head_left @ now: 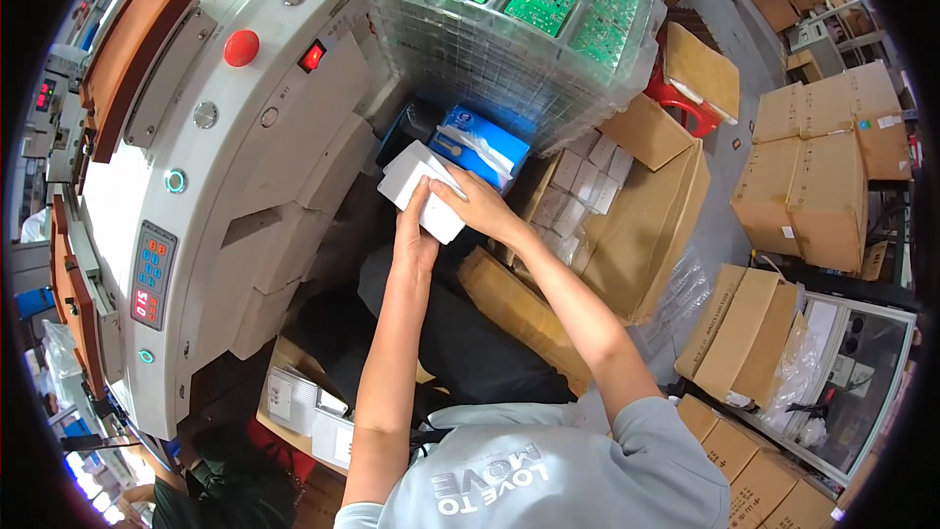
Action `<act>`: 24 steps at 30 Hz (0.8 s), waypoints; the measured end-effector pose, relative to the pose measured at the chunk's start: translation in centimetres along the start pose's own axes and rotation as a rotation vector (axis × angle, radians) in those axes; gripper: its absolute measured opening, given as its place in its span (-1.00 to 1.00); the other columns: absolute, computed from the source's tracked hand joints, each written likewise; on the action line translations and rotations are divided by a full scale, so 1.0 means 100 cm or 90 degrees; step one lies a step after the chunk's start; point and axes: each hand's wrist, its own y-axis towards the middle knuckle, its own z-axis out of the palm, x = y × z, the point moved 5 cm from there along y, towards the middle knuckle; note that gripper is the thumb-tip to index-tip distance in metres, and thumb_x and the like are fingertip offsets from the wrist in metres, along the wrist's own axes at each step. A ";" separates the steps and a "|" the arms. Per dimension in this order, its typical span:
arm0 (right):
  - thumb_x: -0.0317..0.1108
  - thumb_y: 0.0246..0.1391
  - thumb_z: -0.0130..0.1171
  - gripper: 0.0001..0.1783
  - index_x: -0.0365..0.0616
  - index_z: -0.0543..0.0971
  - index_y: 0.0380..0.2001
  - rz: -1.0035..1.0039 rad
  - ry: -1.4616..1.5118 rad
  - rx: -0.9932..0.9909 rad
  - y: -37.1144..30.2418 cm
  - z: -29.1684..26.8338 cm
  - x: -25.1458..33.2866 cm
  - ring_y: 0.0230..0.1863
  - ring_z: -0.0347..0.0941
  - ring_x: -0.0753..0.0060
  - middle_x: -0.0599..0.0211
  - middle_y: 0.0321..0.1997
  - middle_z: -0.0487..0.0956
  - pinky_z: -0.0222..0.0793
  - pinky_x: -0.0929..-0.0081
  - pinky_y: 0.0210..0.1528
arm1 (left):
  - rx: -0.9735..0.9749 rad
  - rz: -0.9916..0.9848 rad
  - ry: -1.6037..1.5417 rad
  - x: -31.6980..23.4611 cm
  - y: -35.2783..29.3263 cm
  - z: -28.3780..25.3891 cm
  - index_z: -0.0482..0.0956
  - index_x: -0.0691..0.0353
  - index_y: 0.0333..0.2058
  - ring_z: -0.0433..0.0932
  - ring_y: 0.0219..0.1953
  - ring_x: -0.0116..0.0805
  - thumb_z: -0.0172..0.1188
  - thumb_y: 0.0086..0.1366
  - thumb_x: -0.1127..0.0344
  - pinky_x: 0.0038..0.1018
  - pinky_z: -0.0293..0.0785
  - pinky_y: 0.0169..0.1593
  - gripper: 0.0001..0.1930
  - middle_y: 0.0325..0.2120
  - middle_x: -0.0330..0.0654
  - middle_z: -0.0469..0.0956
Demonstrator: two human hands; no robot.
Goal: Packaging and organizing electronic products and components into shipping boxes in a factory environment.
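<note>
My left hand (415, 235) and my right hand (480, 204) are together in front of me, closed round a few flat white rectangular pieces with rounded corners (403, 179). The pieces overlap unevenly, and their exact kind is unclear. My left fingers grip the near side, partly hidden behind the pieces. My right hand comes from the right, its fingers over the top and edge. Just beyond the pieces sits a blue tissue box (502, 143) with a white tissue sticking out.
A pale machine (220, 157) with a red button (241, 48) stands at left. Stacked clear trays (470, 49) hold green circuit boards. An open carton (651, 225) holds small white boxes (587, 176). White pieces (294, 402) fill a carton at lower left. Brown cartons (808, 176) stand right.
</note>
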 end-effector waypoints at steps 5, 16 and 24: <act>0.03 0.21 -0.05 -0.42 -0.30 0.43 0.03 -0.020 0.059 -0.072 -0.001 -0.003 -0.007 0.13 0.33 -0.07 -0.12 0.05 0.45 0.21 0.20 0.16 | -0.005 0.013 0.004 -0.001 0.004 0.004 0.41 0.22 0.03 0.51 -0.05 -0.29 0.31 0.15 0.21 -0.35 0.45 0.02 -0.50 -0.11 -0.18 0.52; -0.48 -0.10 0.24 -0.83 -0.07 0.62 -0.35 -0.653 -0.034 -0.158 -0.144 -0.126 0.287 -0.09 0.50 0.31 0.44 -0.17 0.61 0.36 0.32 -0.09 | -0.048 0.036 0.026 0.008 -0.001 0.015 0.17 0.16 0.18 0.42 0.07 -0.19 0.36 0.09 0.22 -0.25 0.41 0.09 -0.27 0.00 -0.14 0.42; -0.07 0.06 0.21 -0.88 0.25 0.64 -0.46 -0.637 0.389 -0.455 -0.179 -0.133 0.333 -0.25 0.47 0.69 0.78 -0.50 0.62 0.05 0.34 0.09 | -0.038 -0.042 0.028 0.006 0.001 0.002 0.21 0.18 0.18 0.42 0.07 -0.20 0.36 0.08 0.15 -0.27 0.42 0.08 -0.26 0.00 -0.17 0.43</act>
